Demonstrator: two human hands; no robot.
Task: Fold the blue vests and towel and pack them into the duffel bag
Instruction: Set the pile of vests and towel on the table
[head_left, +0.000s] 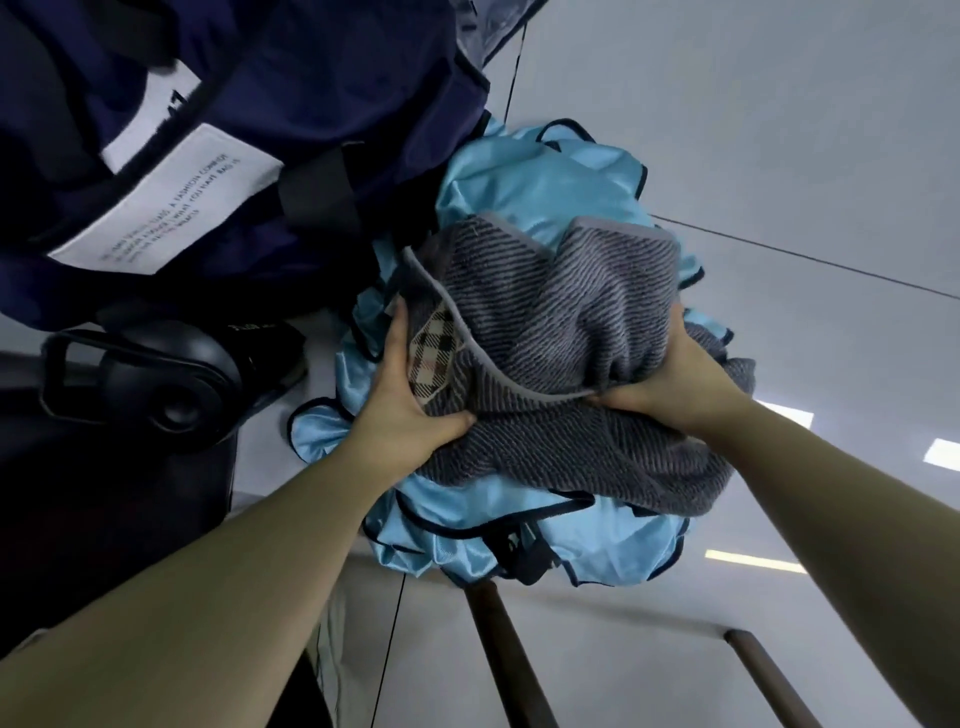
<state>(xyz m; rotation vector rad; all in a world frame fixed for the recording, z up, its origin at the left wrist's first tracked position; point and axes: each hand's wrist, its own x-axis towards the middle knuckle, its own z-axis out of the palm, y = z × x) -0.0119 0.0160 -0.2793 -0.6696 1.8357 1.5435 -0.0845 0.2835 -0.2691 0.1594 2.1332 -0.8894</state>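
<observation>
— Grey striped terry on top: we see one towel (561, 332), with a plaid patch at its left edge, crumpled over a heap of shiny light-blue vests (524, 187) trimmed in dark piping. How many vests lie in the heap we cannot tell.

— And the container?

— One navy duffel bag (311, 104), upper left, bearing two white printed labels (171, 208). Its side touches the heap; we cannot see its opening, so what is in it we cannot tell. Towel and vests are outside it, bundled on the pale surface (779, 156).

— The hands?

— Two. Our left hand (410, 400) grips the bundle's left side, fingers curled along the towel's patch, thumb pressed into the cloth. Our right hand (675, 384) clutches the towel's right side, fingers wrapped over a gathered fold.

— Beyond that?

— One black wheeled object (171, 395) just left of the heap, and two dark wooden rails (504, 649) below.
</observation>
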